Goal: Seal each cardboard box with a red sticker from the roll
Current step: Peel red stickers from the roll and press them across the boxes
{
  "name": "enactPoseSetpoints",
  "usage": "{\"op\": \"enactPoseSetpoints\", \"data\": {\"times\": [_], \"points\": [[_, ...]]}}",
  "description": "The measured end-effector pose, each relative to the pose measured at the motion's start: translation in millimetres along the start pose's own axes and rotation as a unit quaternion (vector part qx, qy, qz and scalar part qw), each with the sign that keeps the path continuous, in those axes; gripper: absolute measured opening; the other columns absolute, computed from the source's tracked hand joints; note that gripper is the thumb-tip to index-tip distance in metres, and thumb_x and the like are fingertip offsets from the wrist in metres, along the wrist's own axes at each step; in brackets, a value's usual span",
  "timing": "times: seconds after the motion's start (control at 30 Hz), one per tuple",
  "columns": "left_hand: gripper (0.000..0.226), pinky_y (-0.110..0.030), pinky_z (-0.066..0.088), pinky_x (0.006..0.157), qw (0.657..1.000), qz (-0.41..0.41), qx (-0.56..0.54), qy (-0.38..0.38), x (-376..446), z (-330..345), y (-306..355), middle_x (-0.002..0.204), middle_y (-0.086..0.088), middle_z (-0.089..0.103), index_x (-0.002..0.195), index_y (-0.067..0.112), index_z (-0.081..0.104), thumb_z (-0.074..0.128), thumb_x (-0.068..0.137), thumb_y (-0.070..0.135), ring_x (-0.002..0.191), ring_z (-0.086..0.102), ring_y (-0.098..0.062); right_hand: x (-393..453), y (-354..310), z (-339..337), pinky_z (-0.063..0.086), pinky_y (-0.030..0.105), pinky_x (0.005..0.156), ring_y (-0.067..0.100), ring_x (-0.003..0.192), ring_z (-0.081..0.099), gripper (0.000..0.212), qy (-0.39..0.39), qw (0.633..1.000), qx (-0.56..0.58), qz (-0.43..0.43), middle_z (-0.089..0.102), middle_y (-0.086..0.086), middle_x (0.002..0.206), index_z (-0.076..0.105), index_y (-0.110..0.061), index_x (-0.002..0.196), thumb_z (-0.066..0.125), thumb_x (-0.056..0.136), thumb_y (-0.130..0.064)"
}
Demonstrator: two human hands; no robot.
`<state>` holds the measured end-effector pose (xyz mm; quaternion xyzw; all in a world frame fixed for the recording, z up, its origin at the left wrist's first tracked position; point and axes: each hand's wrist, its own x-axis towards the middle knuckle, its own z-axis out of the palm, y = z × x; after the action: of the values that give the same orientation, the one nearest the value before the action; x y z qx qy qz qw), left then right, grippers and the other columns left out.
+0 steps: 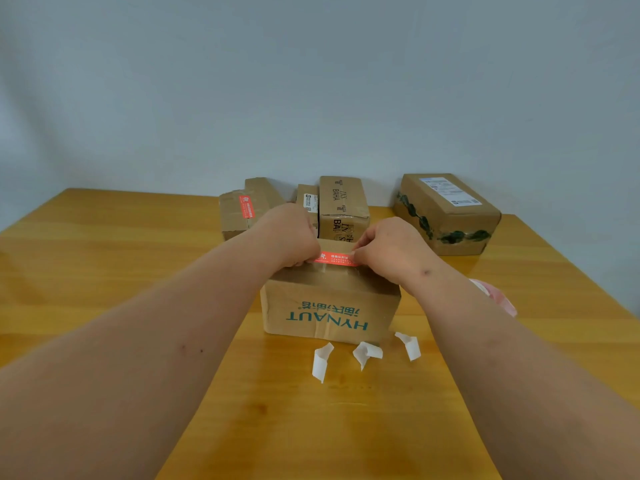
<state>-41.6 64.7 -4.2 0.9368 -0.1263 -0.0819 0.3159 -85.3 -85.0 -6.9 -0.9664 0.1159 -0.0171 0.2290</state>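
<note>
Left hand: fingers curled down, pinching the left end of a red sticker against the top of the front box. Knuckles face the camera; fingertips are hidden under the hand.

Right hand: fingers also curled, thumb and forefinger gripping the sticker's right end. Both hands sit on the box top, close together, the sticker stretched flat between them.

Sticker: a narrow red strip with white print, lying crosswise along the top of the box near its far edge. Whether it is fully pressed down cannot be told.

Front box: brown cardboard, near the middle of the wooden table. Teal "HYNAUT" lettering on its near face reads upside down. The cardboard is creased at the lower edge.

Sticker roll: pale pink, mostly hidden behind the right forearm, on the table right of the front box.

Three curled white paper scraps lie on the table just in front of the box.

Behind: a box at rear left carrying a red sticker on top; a narrow box with a white label; a taller printed box; and, well apart to the right, a box with dark green tape and a white label.
</note>
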Motion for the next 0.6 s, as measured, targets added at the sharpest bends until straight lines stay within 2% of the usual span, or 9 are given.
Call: {"op": "enactPoseSetpoints", "data": {"times": [0.1,0.23,0.4,0.5,0.6], "points": [[0.014,-0.038,0.059,0.072,1.0,-0.005,0.007,-0.005,2.1,0.7,-0.4,0.084,-0.019,0.074,0.092,0.0,0.069,0.065,0.08,0.003,0.06,0.06,-0.022,1.1,0.1,0.8,0.057,0.036,0.081,0.019,0.088,0.065,0.013,0.006,1.0,0.002,0.003,0.071,0.004,0.093,0.076,-0.014,0.093,0.066,0.088,-0.02],[0.02,-0.042,0.059,0.076,0.999,0.003,0.046,-0.001,4.1,2.0,0.9,0.087,-0.018,0.074,0.095,-0.002,0.07,0.063,0.078,0.006,0.063,0.058,-0.022,-0.9,-1.0,-1.7,0.05,0.027,0.072,0.017,0.091,0.063,0.01,-0.001,1.0,0.012,0.004,0.067,0.0,0.095,0.073,-0.017,0.096,0.069,0.087,-0.018],[0.02,-0.039,0.058,0.076,0.995,0.015,0.099,0.005,4.0,2.3,2.1,0.08,-0.011,0.067,0.096,0.001,0.069,0.06,0.079,0.007,0.069,0.061,-0.022,-1.7,-1.9,-2.8,0.047,0.027,0.073,0.019,0.095,0.062,0.019,-0.005,1.0,0.01,0.004,0.066,0.002,0.102,0.07,-0.017,0.105,0.07,0.086,-0.016],[0.018,-0.035,0.056,0.074,0.992,0.021,0.127,0.007,3.4,3.5,3.4,0.091,-0.011,0.069,0.097,0.005,0.067,0.058,0.081,0.008,0.086,0.067,-0.024,-1.5,-1.5,-1.4,0.046,0.027,0.075,0.019,0.097,0.06,0.021,-0.003,1.0,0.004,-0.001,0.066,0.002,0.107,0.069,-0.017,0.107,0.07,0.086,-0.017],[0.013,-0.029,0.051,0.066,0.987,0.031,0.155,0.014,2.7,5.8,4.1,0.093,-0.006,0.064,0.096,0.01,0.063,0.058,0.084,0.01,0.087,0.062,-0.02,-1.0,-0.5,1.0,0.043,0.027,0.074,0.016,0.093,0.055,0.022,0.004,1.0,-0.004,-0.006,0.064,0.002,0.109,0.067,-0.019,0.108,0.07,0.087,-0.018]]}}
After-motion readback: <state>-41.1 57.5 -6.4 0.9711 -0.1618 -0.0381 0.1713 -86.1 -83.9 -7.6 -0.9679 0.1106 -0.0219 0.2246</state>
